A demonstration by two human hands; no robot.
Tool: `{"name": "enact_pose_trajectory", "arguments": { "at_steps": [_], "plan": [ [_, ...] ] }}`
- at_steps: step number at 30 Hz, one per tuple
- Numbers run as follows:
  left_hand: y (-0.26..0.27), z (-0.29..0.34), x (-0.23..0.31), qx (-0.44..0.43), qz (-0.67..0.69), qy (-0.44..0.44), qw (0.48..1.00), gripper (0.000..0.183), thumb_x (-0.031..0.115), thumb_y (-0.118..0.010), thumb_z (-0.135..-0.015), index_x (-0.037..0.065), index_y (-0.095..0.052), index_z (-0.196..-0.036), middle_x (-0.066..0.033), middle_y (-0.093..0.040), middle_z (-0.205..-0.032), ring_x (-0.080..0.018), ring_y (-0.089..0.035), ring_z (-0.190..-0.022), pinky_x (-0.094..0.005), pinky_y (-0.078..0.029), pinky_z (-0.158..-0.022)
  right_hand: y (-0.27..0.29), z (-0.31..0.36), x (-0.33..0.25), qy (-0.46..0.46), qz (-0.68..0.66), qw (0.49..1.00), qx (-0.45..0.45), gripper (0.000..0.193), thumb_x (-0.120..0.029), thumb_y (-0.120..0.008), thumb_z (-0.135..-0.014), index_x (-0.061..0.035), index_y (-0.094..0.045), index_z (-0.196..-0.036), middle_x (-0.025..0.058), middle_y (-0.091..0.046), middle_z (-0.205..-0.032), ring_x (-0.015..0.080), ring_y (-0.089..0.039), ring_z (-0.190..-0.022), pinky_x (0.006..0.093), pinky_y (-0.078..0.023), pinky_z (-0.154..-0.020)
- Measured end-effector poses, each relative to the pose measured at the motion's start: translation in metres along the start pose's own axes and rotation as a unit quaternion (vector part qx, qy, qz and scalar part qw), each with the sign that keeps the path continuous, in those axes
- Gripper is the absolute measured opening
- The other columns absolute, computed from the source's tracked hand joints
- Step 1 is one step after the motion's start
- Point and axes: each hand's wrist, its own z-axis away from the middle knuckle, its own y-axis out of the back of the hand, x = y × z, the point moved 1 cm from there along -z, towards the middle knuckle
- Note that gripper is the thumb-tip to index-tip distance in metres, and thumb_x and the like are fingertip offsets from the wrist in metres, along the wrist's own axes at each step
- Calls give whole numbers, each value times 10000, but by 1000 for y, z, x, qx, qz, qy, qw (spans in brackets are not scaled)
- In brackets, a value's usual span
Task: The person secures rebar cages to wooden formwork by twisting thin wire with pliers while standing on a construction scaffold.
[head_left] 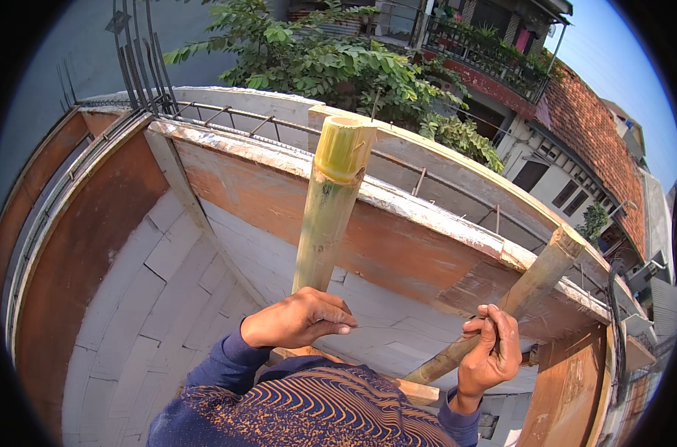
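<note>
My left hand (301, 316) is closed in a pinch, thumb against the fingers, just in front of a thick green bamboo pole (325, 223). A thin wire (383, 326), hard to make out, runs from its fingertips toward my right hand (491, 350). The right hand is raised, palm side partly showing, with thumb and fingers pinched on the wire. Beside it a second bamboo pole (543, 272) leans diagonally up to the right. Both poles reach above the top edge of a brown formwork board (398, 238).
Reinforcing bars (137, 67) stand upright at the far left corner, and more rebar (241, 119) lies inside the formwork. A white block wall (144, 298) sits below the boards. Beyond are a leafy tree (331, 59) and tiled-roof houses (599, 127).
</note>
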Motion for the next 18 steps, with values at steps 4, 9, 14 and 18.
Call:
{"name": "enact_pose_trajectory", "arguments": {
  "at_steps": [4,9,14,18],
  "plan": [
    [-8,-14,11,-79,-238,-3,968,413,-24,-705,-819,-12,-678,-1230,-183,-710,-1051,-381,-695,-958,-429,-568,-820,3,-8,2,-34,-6,997,68,193,43,-562,-1009,47,-690,-1153,124,-700,-943,81,-498,-616,229,-405,-543],
    [44,-42,60,67,-232,-170,955,419,-34,-725,-773,16,-689,-1187,-131,-696,-941,-320,-703,-826,-406,-581,-704,34,-24,3,36,174,983,42,233,61,-570,-978,82,-687,-1178,140,-681,-862,143,-561,-668,256,-433,-574],
    [88,-75,95,193,-367,-235,879,323,-42,-753,-777,24,-734,-1092,-125,-716,-897,-290,-714,-758,-391,-578,-667,74,-30,-1,67,222,972,36,240,131,-597,-907,79,-713,-1111,153,-686,-874,202,-607,-737,287,-474,-639],
    [111,-133,103,161,-443,-220,854,224,-1,-748,-798,4,-736,-1021,-136,-699,-842,-315,-695,-735,-391,-563,-663,86,-44,-6,116,266,957,5,240,157,-625,-850,75,-717,-1055,174,-700,-888,235,-633,-731,305,-487,-640]
  ]
}}
